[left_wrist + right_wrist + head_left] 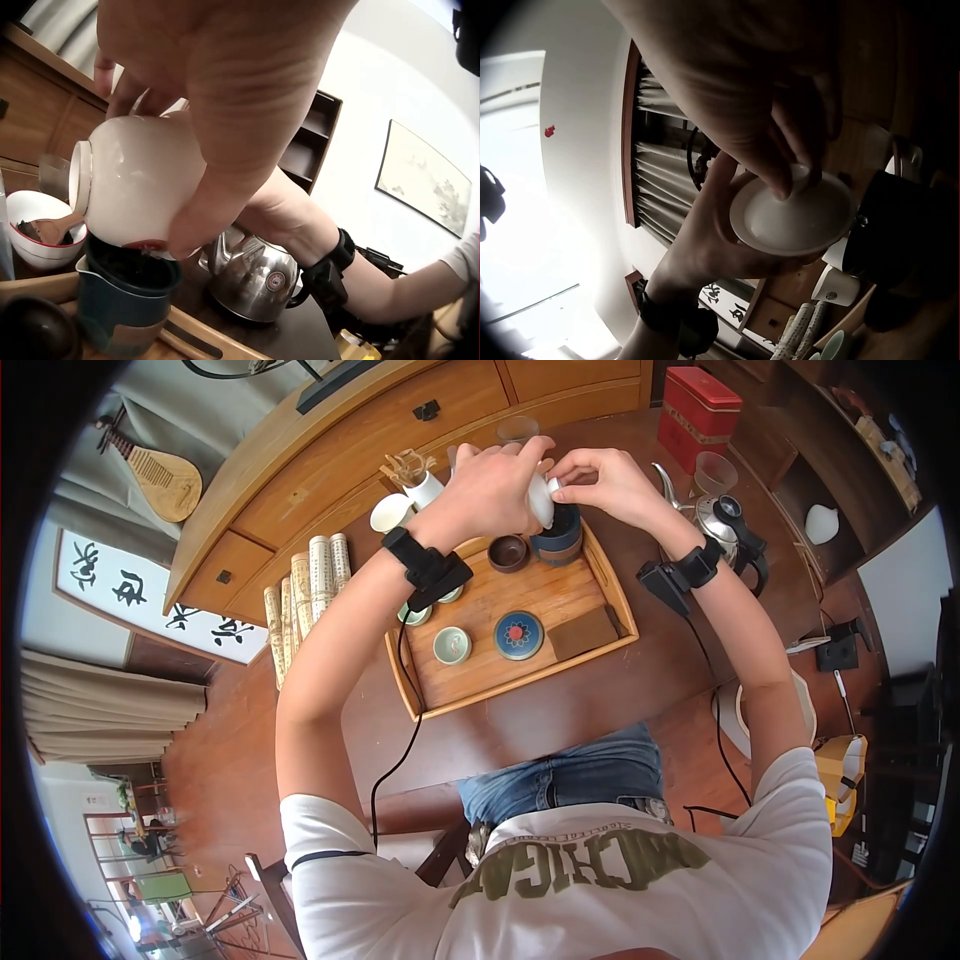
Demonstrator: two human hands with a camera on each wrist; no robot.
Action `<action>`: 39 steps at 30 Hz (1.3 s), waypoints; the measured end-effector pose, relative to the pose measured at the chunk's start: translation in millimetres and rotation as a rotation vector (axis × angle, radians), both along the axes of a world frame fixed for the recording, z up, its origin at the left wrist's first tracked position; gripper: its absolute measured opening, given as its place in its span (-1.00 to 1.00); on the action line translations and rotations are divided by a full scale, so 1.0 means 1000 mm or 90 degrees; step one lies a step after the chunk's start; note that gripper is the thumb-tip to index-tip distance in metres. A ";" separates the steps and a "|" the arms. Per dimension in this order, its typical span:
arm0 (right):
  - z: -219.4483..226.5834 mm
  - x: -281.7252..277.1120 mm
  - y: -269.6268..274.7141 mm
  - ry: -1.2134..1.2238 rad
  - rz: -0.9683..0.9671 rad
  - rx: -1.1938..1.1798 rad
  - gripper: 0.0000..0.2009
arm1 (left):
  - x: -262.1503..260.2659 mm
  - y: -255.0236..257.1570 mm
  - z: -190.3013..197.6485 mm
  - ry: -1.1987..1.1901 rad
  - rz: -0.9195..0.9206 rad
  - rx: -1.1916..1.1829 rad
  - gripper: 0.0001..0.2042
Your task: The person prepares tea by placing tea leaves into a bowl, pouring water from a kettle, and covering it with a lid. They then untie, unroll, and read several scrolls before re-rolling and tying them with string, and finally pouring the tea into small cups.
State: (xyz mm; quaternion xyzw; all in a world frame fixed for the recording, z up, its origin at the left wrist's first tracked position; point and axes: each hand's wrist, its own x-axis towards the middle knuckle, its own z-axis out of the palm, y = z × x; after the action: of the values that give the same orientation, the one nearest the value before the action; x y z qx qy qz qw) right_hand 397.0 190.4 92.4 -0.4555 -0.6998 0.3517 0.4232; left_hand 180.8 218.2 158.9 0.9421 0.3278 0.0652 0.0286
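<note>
My left hand [490, 485] grips a white gaiwan bowl [142, 172], tipped on its side with its foot facing left in the left wrist view. Below its lowered rim stands a dark blue spouted pitcher [124, 319], and a thin trickle shows between the two. With the fingertips of my right hand [610, 482] I pinch the knob of the white lid [787, 221], which lies over the bowl's mouth. A small dark brown cup [508, 553] sits beside the pitcher on the wooden tray [475, 682].
Pale green cups [452, 645] and a round blue coaster [519, 635] lie on the tray. Right of it stands a steel kettle [722, 528], with a red tin [697, 420] behind. A red-rimmed bowl [46, 251] holds dark leaves and a scoop. Bamboo scrolls [320, 575] lie left.
</note>
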 end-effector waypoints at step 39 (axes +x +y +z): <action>0.000 0.006 0.009 -0.029 -0.030 0.010 -0.72 | -0.005 0.023 -0.014 -0.106 -0.058 -0.017 -0.04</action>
State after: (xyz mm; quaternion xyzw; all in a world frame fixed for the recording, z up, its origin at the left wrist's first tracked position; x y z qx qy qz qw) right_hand 402.7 199.2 92.6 -0.4765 -0.7012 0.3259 0.4184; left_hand 175.6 241.1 144.8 0.9468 0.2821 0.1375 0.0710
